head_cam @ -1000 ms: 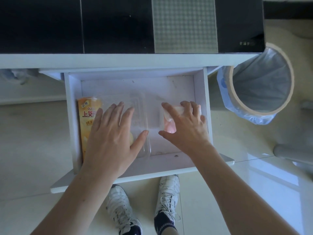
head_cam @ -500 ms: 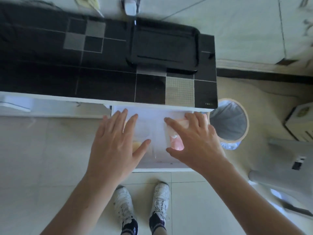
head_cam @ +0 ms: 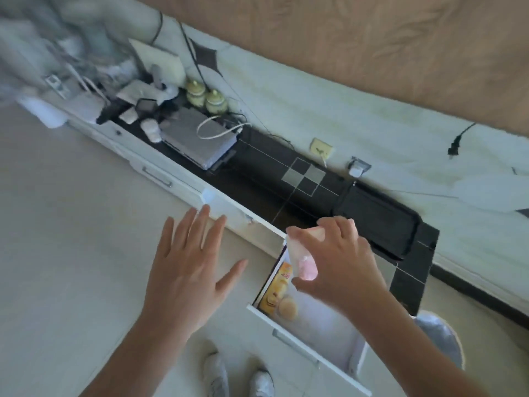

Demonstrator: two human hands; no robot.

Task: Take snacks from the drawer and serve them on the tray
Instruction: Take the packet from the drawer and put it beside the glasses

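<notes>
Tabletop: long black tiled top of a low white cabinet against the wall; left end cluttered with devices and cables, right end kept for serving
Drawer: white, pulled fully out below the tabletop's right end, left open presumably because snacks remain inside
Tray: black, rectangular, bare, on the tabletop just behind the drawer; placed near so each snack travels a short way up and back
Left hand: empty, fingers spread wide, palm down over the floor beside the drawer; holds nothing, probably hanging free for balance
Right hand: above the drawer's back edge, grip closed from above around a pink-and-white snack packet
Snack packet: pinched between thumb and fingers, lifted clear of the drawer, between drawer and tray; judged to be mid-carry
Yellow snack box: lying in the drawer along its left wall, not yet served
</notes>
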